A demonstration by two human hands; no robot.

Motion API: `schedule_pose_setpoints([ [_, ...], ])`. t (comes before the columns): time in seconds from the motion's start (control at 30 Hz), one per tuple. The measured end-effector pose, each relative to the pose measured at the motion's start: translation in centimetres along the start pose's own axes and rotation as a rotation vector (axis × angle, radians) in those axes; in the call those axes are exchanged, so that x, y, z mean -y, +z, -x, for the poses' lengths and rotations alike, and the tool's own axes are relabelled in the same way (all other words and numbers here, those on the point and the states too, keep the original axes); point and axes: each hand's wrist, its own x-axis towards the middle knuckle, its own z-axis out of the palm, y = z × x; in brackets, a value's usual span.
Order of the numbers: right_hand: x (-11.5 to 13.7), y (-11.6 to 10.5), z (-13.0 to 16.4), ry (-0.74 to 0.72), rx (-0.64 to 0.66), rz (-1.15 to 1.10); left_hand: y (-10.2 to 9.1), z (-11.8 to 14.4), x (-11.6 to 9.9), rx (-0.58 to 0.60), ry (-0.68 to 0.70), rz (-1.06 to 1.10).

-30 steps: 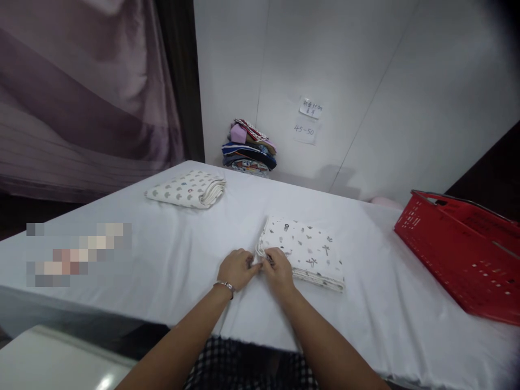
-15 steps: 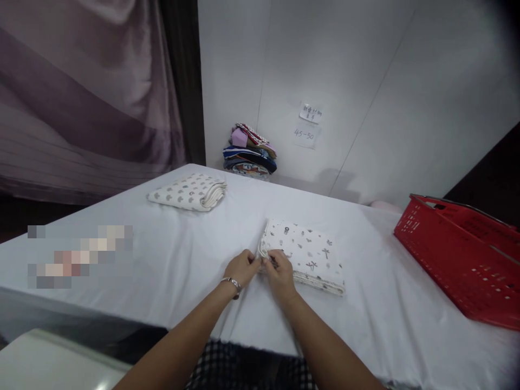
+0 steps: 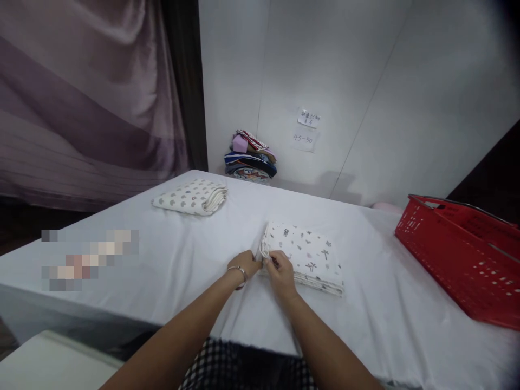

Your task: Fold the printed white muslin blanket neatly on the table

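A white-covered table (image 3: 170, 260) spread out under both hands and ran far beyond them on every side. Well off to the right of the right hand stood a red basket (image 3: 463, 260), tilted on the cloth. Just beyond the right hand (image 3: 280, 271) lay a folded printed cloth (image 3: 304, 257), flat on the table, its near left corner at the fingertips. Far ahead and to the left of the left hand lay a second folded cloth (image 3: 190, 196), well apart from the first. Farther still, against the wall, sat a stack of colourful fabrics (image 3: 251, 161), with two paper notes (image 3: 305, 130) on the wall beyond it.

The left hand (image 3: 248, 264), a bracelet (image 3: 239, 270) on its wrist, met the right at the cloth's corner. Both hands were closed with fingers drawn together, pinching that corner's edge between them.
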Motion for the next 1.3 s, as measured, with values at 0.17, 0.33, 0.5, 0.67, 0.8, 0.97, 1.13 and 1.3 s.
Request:
schedule_pose_setpoints([
  [0.17,0.0,0.0,0.0,-0.002,-0.004,-0.002,-0.4,-0.5,-0.3,0.057,-0.024,0.071],
  [0.33,-0.2,0.0,0.0,-0.012,-0.012,-0.025,0.1,-1.0,-0.2,0.003,0.025,0.130],
  [0.5,-0.3,-0.1,-0.1,-0.016,-0.038,-0.037,1.4,-1.1,0.4,0.070,-0.055,0.677],
  [0.67,0.5,-0.7,-0.6,-0.021,-0.041,0.048,2.2,-0.7,1.5,0.137,-0.159,1.147],
  [0.8,0.9,-0.4,-0.4,-0.091,0.075,0.255,2.4,-0.6,2.0,0.115,-0.122,1.276],
  [0.97,0.9,0.2,0.1,-0.193,0.159,0.437,2.6,-0.3,2.0,0.084,-0.084,1.284],
  [1.13,0.9,0.3,0.3,-0.221,0.175,0.524,2.7,0.1,2.2,0.059,-0.030,1.312],
  [1.3,1.3,0.4,0.5,-0.240,0.196,0.564,2.9,0.3,2.5,0.041,0.055,1.341],
])
